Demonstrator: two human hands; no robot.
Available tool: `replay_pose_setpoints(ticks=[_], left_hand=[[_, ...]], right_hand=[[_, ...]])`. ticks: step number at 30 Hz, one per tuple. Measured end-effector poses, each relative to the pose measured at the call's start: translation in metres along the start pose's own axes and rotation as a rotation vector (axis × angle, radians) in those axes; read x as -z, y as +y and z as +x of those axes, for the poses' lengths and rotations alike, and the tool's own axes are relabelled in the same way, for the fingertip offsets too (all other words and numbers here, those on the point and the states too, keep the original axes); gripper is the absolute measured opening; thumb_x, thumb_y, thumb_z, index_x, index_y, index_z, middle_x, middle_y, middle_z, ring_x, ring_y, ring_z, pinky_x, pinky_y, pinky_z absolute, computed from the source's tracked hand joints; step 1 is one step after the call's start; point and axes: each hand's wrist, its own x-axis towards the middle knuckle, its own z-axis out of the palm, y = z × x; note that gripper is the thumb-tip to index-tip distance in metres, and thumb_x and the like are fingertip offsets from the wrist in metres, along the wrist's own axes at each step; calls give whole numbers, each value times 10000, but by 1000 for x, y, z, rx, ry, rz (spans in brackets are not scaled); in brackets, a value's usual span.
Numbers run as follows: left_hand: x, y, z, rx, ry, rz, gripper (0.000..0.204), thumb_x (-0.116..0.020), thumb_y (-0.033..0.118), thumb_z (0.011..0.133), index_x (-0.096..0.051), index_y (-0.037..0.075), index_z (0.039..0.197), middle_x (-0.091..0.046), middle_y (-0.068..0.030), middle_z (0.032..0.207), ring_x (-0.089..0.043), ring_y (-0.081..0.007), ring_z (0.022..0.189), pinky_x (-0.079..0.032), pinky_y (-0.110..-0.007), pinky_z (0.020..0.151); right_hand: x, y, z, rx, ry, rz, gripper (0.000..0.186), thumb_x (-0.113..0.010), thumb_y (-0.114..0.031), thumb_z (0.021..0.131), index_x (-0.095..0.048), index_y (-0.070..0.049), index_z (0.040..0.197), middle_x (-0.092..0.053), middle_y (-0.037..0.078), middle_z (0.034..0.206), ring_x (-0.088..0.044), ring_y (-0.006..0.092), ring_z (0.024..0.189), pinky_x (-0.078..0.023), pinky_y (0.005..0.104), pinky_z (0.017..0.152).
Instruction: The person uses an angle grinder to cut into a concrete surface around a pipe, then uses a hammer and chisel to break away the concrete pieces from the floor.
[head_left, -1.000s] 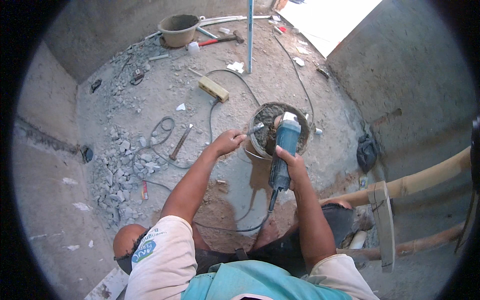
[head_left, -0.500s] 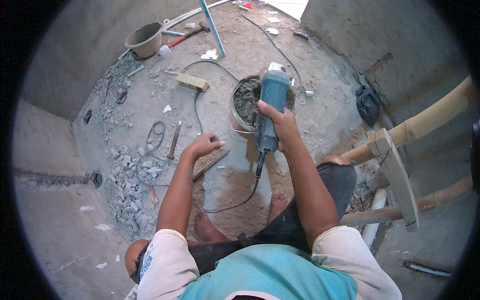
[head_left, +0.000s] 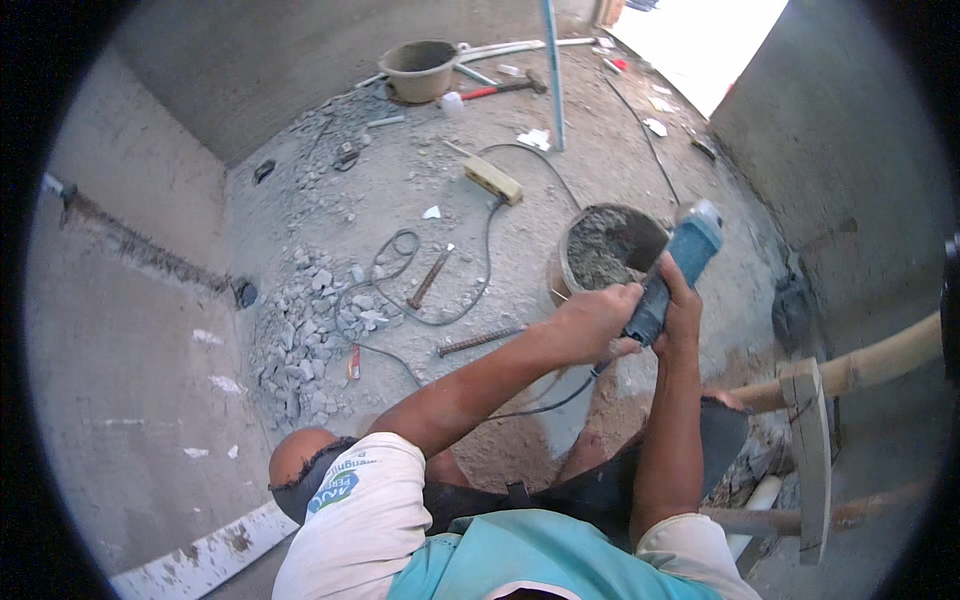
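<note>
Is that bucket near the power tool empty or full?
Partly full: a lumpy grey mix lies inside the bucket, with inner wall showing above it on the right.

I see the long teal-and-dark cylindrical power grinder (head_left: 690,248) held aloft just past centre toward three o'clock, tilted, its pale metallic head (head_left: 704,211) aimed at one o'clock and looking blurred to me. From its dark rear end, a thin black rubbery cord (head_left: 548,408) sags toward eight o'clock.
</note>
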Motion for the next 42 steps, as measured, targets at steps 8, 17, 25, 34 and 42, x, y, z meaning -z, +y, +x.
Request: replay_pose_setpoints(ticks=[8, 17, 25, 34, 42], left_hand=[[22, -18, 6, 13, -166, -221, 705, -738, 275, 776, -383, -83, 1268, -555, -273, 1149, -596, -361, 1048, -498, -408, 856], [11, -37, 26, 376, 250, -713, 943, -752, 524, 726, -381, -147, 1274, -601, -226, 1091, -604, -285, 1022, -488, -348, 860], [6, -71, 13, 390, 540, -658, 762, -837, 417, 649, -542, -113, 1109, -649, -190, 978, -642, -241, 914, -506, -342, 822], [23, -127, -10, 311, 527, -1477, 379, -727, 232, 803, -608, -28, 1052, -652, -101, 958, -647, -166, 840, -527, -305, 754], [43, -190, -17, 291, 675, -1841, 338, -735, 267, 751, -588, 80, 991, -609, -35, 840, -613, -167, 731, -527, -324, 725]], right_hand=[[-11, -7, -9, -25, -36, -69, 283, -740, -231, 800, -599, -30, 941, -598, 29, 820, -576, 135, 630, -462, 273, 573], [-28, 25, -5, 212, -80, -608, 333, -714, -249, 807, -595, 21, 961, -635, 85, 866, -615, 176, 772, -493, 333, 652], [-55, 49, -12, 539, -98, -1107, 646, -781, -258, 668, -513, 40, 1174, -651, 216, 987, -641, 354, 935, -485, 417, 818], [-99, 42, -43, 651, -328, -1182, 851, -775, -281, 650, -419, 26, 1360, -605, 269, 1140, -616, 332, 1061, -463, 394, 912], [-120, 54, -64, 674, -550, -1019, 742, -788, -187, 724, -439, 60, 1329, -579, 257, 1203, -580, 294, 1130, -453, 359, 937]])
